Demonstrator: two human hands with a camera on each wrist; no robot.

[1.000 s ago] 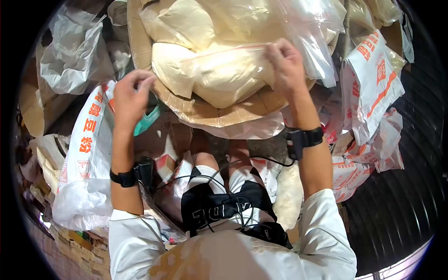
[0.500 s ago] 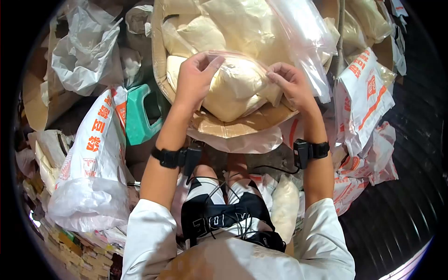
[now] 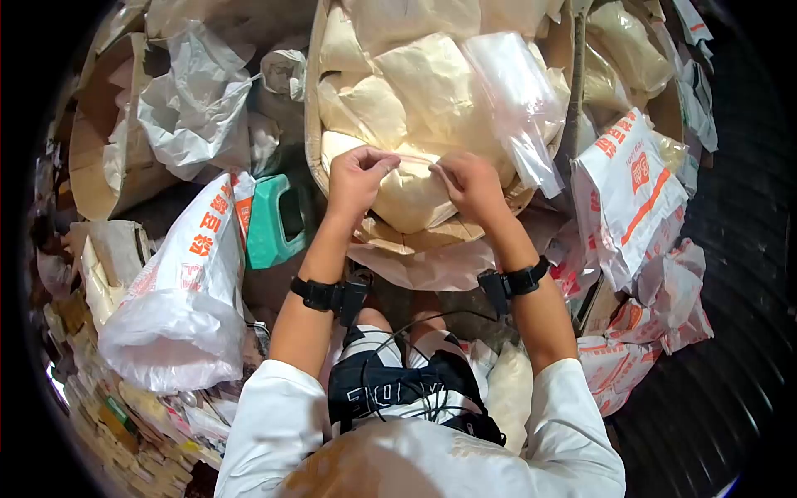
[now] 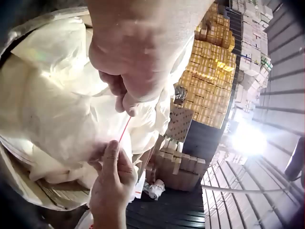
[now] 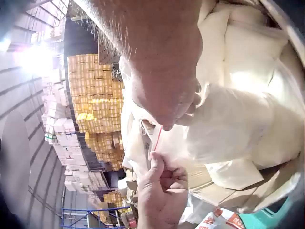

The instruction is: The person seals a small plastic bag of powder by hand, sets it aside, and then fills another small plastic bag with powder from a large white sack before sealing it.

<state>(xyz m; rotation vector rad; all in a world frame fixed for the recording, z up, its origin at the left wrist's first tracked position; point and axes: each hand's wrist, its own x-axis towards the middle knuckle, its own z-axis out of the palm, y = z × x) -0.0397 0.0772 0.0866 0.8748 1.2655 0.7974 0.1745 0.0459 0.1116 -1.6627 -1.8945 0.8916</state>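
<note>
A clear bag of cream-coloured powder (image 3: 413, 199) lies at the near edge of a cardboard-sided container (image 3: 423, 240), among several similar filled bags (image 3: 432, 75). The left hand (image 3: 357, 183) pinches one end of its red zip strip (image 4: 125, 130) between thumb and forefinger. At the other end of the strip the right hand (image 3: 471, 187) pinches the bag's top edge, a short way from the left hand. Both wrist views show the strip (image 5: 157, 138) stretched between the two hands. A stack of flat clear bags (image 3: 519, 91) rests on the filled bags at the right.
Left of the container stand a green jug (image 3: 270, 224), a white printed sack (image 3: 195, 266) and a crumpled white bag (image 3: 198, 104). White sacks with red print (image 3: 635, 199) are at the right, beside black ribbed material (image 3: 739, 274). Stacked yellow boxes (image 4: 207, 81) stand farther off.
The left hand has moved right from beside the container and taken hold of the bag's top. The right hand has slid left along the edge. The head view has shifted.
</note>
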